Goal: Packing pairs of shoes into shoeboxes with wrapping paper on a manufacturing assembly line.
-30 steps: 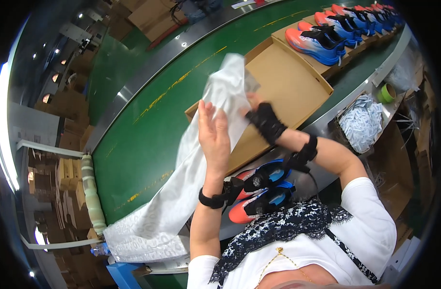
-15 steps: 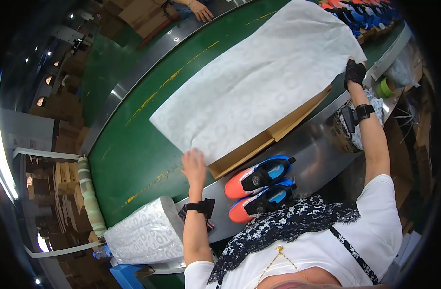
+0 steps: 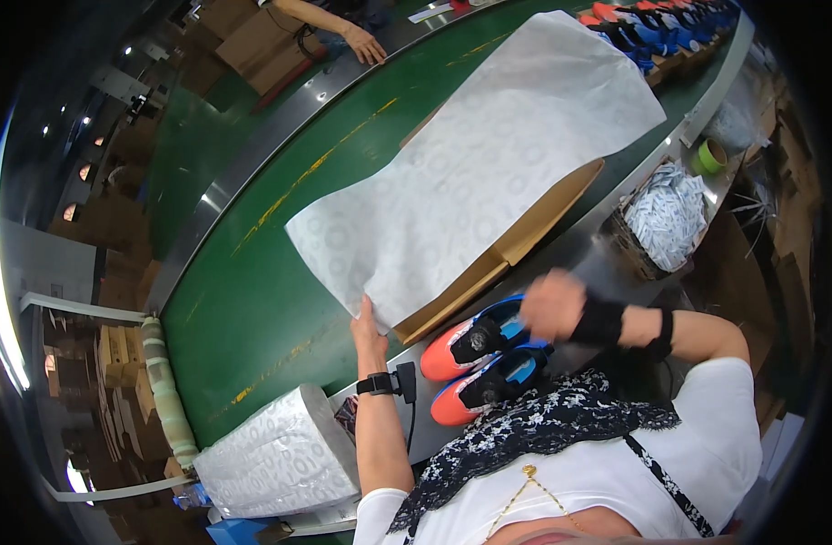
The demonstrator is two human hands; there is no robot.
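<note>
A large sheet of white patterned wrapping paper (image 3: 470, 173) lies over an open brown cardboard box (image 3: 475, 286), covering most of it. My left hand (image 3: 368, 329) grips the near left corner of the paper, thumb on top. Beside the box, on the metal edge, rests a pair of orange, blue and black shoes, one shoe (image 3: 470, 343) behind the other shoe (image 3: 480, 391). My right hand (image 3: 554, 307), in a black wrist covering, is at the heels of the shoes; motion blurs its fingers, so I cannot see whether it touches them.
A wrapped stack of patterned paper (image 3: 275, 454) lies at the lower left. On the right stand a basket of small white packets (image 3: 666, 218) and a green tape roll (image 3: 711, 156). More shoes (image 3: 661, 32) line the far right. Another person's hand (image 3: 366, 45) is across the green belt (image 3: 252, 300).
My right hand has let go of the paper's far right corner and come down to the shoes. My left hand has closed on the near corner. The paper has sagged over the box.
</note>
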